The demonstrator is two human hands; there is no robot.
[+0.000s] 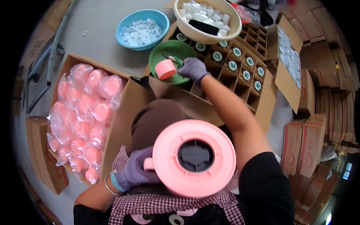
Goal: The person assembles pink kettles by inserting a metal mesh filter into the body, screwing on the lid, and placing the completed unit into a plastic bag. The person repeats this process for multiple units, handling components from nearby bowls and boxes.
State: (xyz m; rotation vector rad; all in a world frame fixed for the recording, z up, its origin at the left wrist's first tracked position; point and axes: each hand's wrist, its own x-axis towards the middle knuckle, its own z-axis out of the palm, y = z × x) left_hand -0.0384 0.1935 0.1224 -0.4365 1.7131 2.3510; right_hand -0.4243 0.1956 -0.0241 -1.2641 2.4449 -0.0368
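My left hand (139, 169), in a grey-purple glove, is closed at the handle side of a pink jug (167, 150). The jug's broad round end faces up, with a dark glossy disc in its middle. My right hand (194, 70), gloved alike, reaches over a green basin (155, 50), its fingers bent together by a small green item (179, 63). What the fingertips grip, if anything, is hidden. Next to them a pink cup (165, 69) sits tilted in the basin, and a thin dark-tipped tool (171, 58) lies behind it.
A divided carton (210, 95) holds several items with white-and-green tops. Behind it stand a cream basin (238, 26) of white caps with a black phone-like slab (203, 27) and a blue basin (120, 33) of clear rings. Bagged pink cups (83, 127) fill the left carton; stacked boxes (303, 146) stand right.
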